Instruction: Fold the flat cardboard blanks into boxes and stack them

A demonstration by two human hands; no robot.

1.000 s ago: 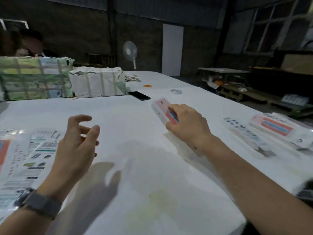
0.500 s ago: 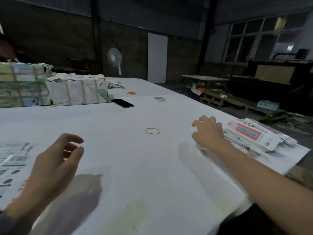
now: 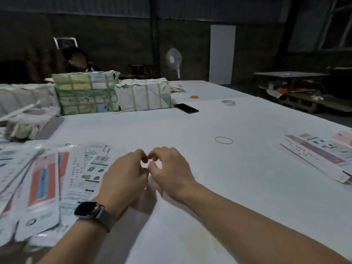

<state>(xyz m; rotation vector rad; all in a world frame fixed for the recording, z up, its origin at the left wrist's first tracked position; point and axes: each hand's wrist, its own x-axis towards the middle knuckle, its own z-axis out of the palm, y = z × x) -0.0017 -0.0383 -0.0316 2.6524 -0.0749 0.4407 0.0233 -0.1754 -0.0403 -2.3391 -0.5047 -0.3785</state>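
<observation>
Above the white desk (image 3: 190, 126), left hand (image 3: 123, 178) and right hand (image 3: 171, 168) met fingertip to fingertip, fingers curled, holding nothing visible. Flat cardboard blanks (image 3: 43, 180) lay just left of the left hand; more blanks (image 3: 316, 153) lay far right.

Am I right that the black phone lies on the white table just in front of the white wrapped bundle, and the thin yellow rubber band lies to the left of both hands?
Not quite. In the head view the thin yellow rubber band lies to the right of both hands, beyond the right hand. The black phone does lie on the white table by the white wrapped bundle.
</observation>
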